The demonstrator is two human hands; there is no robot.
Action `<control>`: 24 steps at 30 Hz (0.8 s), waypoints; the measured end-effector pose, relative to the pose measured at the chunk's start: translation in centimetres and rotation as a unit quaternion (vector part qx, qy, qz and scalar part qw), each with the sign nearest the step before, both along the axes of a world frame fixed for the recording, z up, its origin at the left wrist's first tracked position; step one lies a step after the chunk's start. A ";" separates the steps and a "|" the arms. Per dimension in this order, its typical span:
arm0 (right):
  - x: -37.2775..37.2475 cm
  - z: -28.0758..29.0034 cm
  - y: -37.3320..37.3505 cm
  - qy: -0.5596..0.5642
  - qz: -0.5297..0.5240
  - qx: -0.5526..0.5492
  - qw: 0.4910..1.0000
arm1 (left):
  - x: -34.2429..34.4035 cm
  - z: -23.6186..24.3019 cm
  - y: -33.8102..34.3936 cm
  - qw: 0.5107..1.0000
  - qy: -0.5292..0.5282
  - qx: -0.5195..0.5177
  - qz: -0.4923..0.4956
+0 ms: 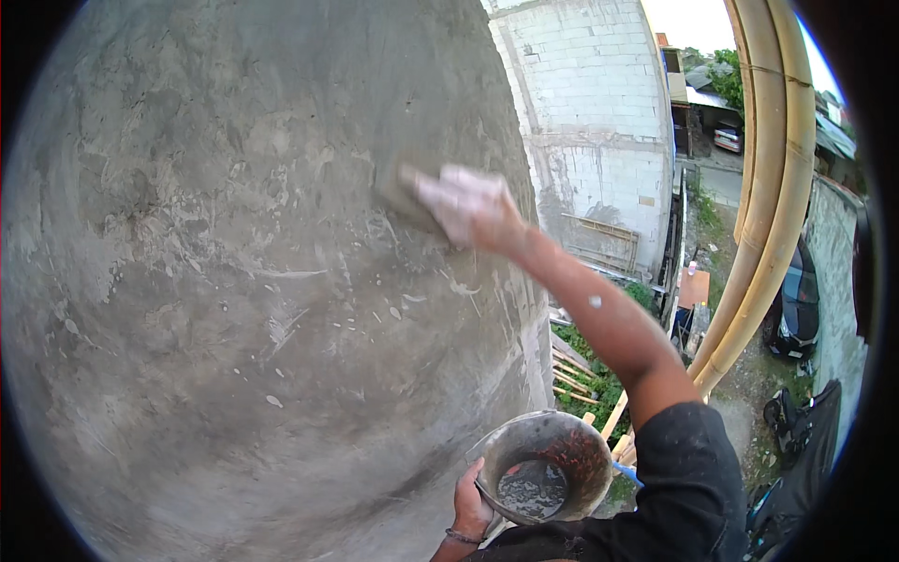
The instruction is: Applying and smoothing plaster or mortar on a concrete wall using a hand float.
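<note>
My right hand (473, 211), blurred and pale with either a glove or plaster, grips a smeared-looking flat tool (403, 192), apparently a float, against the grey rendered wall (243, 281). The tool's exact shape is unclear. At the bottom centre, my left hand (473, 501) holds the rim of a bucket (581, 468) with wet grey mixture inside and reddish specks on its inner side. The wall around the tool is uneven, with pale splashes and streaks.
Tall bamboo poles (768, 187) stand close on the right. Beyond are a white block wall (599, 94), a drop to greenery and a path, a dark car (794, 300), a covered shape (805, 440) resembling a motorbike and a parked car (727, 138) on the street.
</note>
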State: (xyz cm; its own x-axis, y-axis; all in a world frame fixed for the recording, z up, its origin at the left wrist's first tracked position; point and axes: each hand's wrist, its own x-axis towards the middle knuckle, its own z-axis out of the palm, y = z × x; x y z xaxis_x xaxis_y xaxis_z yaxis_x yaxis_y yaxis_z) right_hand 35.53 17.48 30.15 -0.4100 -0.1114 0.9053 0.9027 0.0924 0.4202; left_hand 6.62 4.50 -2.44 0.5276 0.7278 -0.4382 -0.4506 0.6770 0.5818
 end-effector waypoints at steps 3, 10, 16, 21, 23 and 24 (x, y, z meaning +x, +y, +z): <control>5.0 10.0 0.4 0.114 0.055 0.081 0.989 | 0.8 0.8 -0.6 1.000 0.007 0.003 -0.010; 7.9 18.7 1.8 0.278 -0.069 0.130 0.949 | 0.8 0.1 0.0 0.998 0.058 0.031 -0.010; 8.2 -2.8 -1.0 0.344 0.066 0.006 0.936 | 1.2 2.0 -0.3 0.997 0.048 0.063 -0.027; 9.8 -10.2 -7.8 0.418 0.010 -0.225 0.880 | 1.7 2.7 -0.7 0.993 0.002 0.077 -0.091; 9.0 -7.4 -9.0 0.446 0.044 -0.200 0.871 | 1.9 3.1 -1.0 0.994 0.039 0.084 -0.061; 9.5 -5.4 -9.1 0.484 0.137 -0.216 0.837 | 1.8 3.0 -1.1 0.994 0.038 0.086 -0.057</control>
